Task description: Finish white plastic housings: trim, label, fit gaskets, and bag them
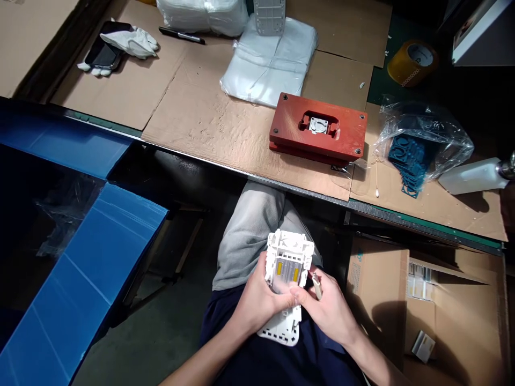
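Observation:
Over my lap I hold a white plastic part (288, 265) with two yellow patches on its face. My left hand (257, 300) is wrapped round its left side, fingers closed on it. My right hand (328, 305) grips its right side, thumb pressed on the face, and also holds a small pale stick-like tool (316, 285) between its fingers. The part's lower end (281, 329) sticks out below my hands.
A red fixture block (346, 134) with a small white piece seated in it lies on the cardboard-covered bench (201, 118). Near it are white bags (269, 64), a clear bag of blue gaskets (418, 150), yellow tape (412, 61), a glove (129, 40), a phone (102, 56). Blue bin (80, 257) left, open carton (442, 311) right.

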Action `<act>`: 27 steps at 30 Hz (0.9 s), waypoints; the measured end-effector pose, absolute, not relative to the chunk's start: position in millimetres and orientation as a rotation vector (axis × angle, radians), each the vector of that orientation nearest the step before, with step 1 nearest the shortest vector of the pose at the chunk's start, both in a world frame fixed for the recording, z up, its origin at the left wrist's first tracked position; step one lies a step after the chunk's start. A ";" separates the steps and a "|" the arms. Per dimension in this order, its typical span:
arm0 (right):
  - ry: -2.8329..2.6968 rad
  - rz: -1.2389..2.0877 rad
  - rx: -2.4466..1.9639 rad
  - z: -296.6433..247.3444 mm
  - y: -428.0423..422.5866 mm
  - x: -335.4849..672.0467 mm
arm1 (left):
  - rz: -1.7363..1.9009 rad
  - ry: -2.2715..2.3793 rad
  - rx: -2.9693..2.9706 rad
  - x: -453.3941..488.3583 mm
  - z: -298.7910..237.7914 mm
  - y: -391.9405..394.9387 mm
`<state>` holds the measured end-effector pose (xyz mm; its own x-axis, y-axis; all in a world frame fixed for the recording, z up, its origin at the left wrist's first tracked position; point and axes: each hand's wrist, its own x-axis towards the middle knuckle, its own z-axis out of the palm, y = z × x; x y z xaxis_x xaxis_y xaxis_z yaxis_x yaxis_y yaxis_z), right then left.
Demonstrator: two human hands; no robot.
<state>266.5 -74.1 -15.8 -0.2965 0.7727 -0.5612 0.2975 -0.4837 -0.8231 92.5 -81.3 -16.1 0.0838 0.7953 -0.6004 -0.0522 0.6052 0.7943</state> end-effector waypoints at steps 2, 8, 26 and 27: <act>-1.331 1.857 -1.586 -13.6 -71.2 267.6 | 0.729 1.333 0.671 91.2 -14.5 -79.7; -1.624 1.340 -1.540 -3.1 -7.1 300.2 | 0.781 1.222 0.382 75.4 -1.9 -67.7; -0.821 1.137 -1.576 -17.6 124.7 305.1 | 0.987 0.662 0.179 76.3 -21.7 25.2; -0.783 1.150 -1.550 -15.9 119.1 302.6 | 0.980 0.628 0.187 84.0 -22.5 35.1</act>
<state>302.6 119.1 -15.9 0.3356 0.8981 -0.2843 -0.0641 -0.2793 -0.9580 84.0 35.1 -22.5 0.3976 0.8206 -0.4105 -0.7162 0.5572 0.4203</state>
